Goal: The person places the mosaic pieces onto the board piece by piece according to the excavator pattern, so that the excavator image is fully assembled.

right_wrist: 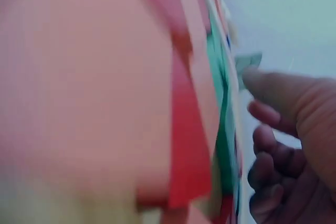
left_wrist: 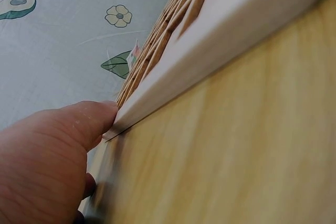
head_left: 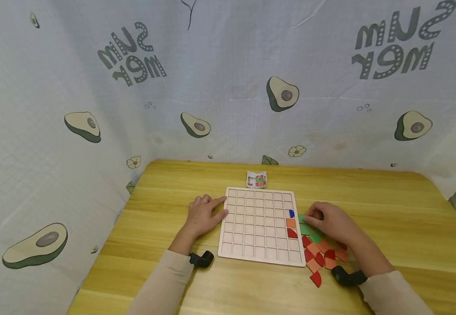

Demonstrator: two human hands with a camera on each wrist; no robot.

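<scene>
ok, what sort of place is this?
Probably a small indoor tabletop setup, perhaps for recording: a wooden table with an avocado-print cloth hung behind it, and a grid board lying on top.

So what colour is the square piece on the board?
The square piece is orange, clearest in the head view.

The worktop (head_left: 133, 245) is yellowish, wood-grained, with rounded far corners. On it lies a square, pale wooden grid board (head_left: 259, 227); just beyond its far edge sits a small white card (head_left: 257, 180) printed in red and green. Flat green pieces (head_left: 314, 237), orange square pieces (head_left: 313, 265) and red quarter-round pieces (head_left: 316, 279) partly overlap beside the board's right edge.
</scene>
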